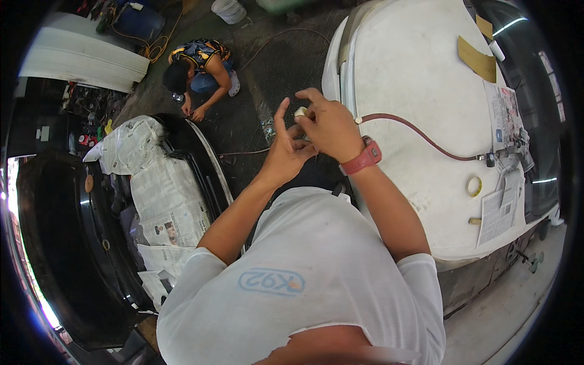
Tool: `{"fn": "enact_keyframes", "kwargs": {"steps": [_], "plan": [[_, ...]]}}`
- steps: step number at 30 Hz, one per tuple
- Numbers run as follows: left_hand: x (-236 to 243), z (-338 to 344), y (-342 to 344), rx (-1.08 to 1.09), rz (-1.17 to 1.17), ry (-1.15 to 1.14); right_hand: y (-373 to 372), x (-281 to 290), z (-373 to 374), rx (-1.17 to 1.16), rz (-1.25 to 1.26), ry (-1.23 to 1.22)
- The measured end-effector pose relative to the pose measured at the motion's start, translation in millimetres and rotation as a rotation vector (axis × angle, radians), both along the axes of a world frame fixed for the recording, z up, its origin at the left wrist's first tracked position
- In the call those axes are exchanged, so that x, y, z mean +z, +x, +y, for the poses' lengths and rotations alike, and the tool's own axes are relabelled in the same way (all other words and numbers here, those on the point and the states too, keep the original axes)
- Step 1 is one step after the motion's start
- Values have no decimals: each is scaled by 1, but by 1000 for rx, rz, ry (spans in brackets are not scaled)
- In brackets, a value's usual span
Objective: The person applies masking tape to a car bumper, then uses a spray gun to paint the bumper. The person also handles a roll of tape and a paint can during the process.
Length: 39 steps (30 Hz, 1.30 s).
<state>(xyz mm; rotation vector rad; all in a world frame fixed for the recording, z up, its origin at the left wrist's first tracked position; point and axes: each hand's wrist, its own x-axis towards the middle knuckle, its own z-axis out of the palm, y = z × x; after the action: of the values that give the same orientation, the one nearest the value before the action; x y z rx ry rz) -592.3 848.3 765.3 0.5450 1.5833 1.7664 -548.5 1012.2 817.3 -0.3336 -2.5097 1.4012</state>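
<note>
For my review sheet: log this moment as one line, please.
left hand: raised, fingers up | right hand: pinching small pale piece | red hose across white car panel | tape roll on panel

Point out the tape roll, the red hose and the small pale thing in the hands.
tape roll (474,185), head view, on its yellow ring.
red hose (420,135), head view, mid-length on the white panel.
small pale thing (300,112), head view, its top, at the right hand's fingertips.

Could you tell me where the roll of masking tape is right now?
The roll of tape lies on the white car panel, right of the hands, below the red hose, beside the newspaper.
</note>
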Motion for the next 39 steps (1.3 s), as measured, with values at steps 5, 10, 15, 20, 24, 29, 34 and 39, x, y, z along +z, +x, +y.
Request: {"fn": "enact_keyframes", "kwargs": {"steps": [5, 10, 15, 20, 24, 29, 34, 39], "plan": [[-24, -17, -22, -39, 215, -144, 26, 5, -53, 99, 226, 5], [-10, -27, -34, -146, -280, -80, 95, 14, -56, 150, 185, -139], [5, -15, -31, -282, -292, -119, 142, 4, -25, 133, -66, -118], [8, -8, -34, -329, -277, -221, 142, -38, -29, -65, -102, -92], [10, -9, -27, -229, -228, -206, 112, -87, -18, -198, 29, -266], [15, -15, -26, -250, -548, -231, 71, -122, -23, -223, 302, -576], [13, -12, -32, -293, -491, -163, 67, -117, -14, -165, 370, -818], [7, -10, -21, -156, -222, -205, 93, -64, -21, -627, 279, -303]]}}
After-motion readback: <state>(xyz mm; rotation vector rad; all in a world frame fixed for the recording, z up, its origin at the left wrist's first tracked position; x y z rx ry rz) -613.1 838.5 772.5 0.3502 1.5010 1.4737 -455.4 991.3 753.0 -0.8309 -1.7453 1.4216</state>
